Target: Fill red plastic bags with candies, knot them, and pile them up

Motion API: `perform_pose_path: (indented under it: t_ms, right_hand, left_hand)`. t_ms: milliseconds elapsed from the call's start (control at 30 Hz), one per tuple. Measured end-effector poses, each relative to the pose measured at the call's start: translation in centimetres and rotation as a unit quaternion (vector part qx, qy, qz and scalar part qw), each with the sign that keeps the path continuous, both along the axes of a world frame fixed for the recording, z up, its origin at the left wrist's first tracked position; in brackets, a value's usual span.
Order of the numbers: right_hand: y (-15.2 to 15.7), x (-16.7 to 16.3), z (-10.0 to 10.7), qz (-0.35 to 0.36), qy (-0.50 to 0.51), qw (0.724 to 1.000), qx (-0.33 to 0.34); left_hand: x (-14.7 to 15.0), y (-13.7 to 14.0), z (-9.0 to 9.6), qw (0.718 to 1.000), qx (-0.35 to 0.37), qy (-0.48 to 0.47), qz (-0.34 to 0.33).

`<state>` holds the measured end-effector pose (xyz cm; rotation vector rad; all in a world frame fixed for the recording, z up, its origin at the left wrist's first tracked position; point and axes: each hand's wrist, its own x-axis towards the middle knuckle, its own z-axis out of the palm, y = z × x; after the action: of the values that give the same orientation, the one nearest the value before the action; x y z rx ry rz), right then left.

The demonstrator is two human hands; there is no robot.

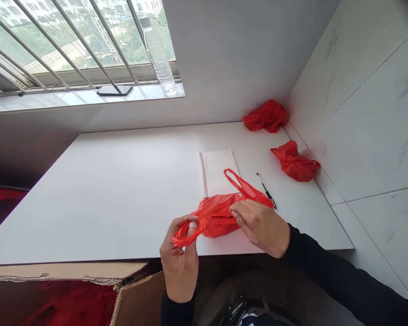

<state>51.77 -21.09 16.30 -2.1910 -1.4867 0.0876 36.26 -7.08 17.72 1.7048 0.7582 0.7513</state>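
A red plastic bag (pixel 221 206) is stretched between my two hands over the front edge of the white table (pixel 132 194). My left hand (pixel 180 258) is closed on one of its handle loops, the thumb passing through the loop. On the other side, my right hand (pixel 260 224) pinches the bag near its second handle, which stands up above the fingers. The bag's mouth gapes slightly between the hands; what is inside cannot be made out. Just behind the bag lies an open notebook (pixel 219 170), partly covered by it. A black and white pen (pixel 267 192) rests near my right hand.
Two crumpled red bags, one at the back (pixel 267 117) and one by the tiled wall (pixel 296 162), lie on the table's right side. A cardboard box (pixel 64 270) with red material stands front left. The windowsill carries a phone (pixel 114 90) and a clear bottle (pixel 160 61).
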Motion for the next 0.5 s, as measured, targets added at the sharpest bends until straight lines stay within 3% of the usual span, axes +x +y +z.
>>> perform_pose_path:
  t_ms: [133, 200, 333, 433, 500]
  right_hand:
    - [-1.0, -0.2, 0.3, -0.006, 0.021, 0.989, -0.145]
    - [-1.0, -0.4, 0.5, 0.008, 0.01, 0.983, -0.181]
    - [-0.7, 0.0, 0.3, -0.035, -0.011, 0.98, -0.195]
    - [-0.8, 0.2, 0.5, -0.084, -0.028, 0.984, -0.157]
    - [-0.8, -0.1, 1.0, -0.058, -0.046, 0.99, -0.117]
  left_hand:
    - [0.6, -0.1, -0.1, 0.998, -0.06, -0.011, -0.012]
    - [1.0, -0.3, 0.1, 0.995, -0.098, -0.021, -0.027]
    - [1.0, -0.5, 0.4, 0.993, -0.113, -0.016, -0.035]
    - [0.5, -0.4, 0.4, 0.999, -0.03, 0.025, -0.025]
    - [0.1, -0.5, 0.4, 0.998, 0.038, 0.047, -0.022]
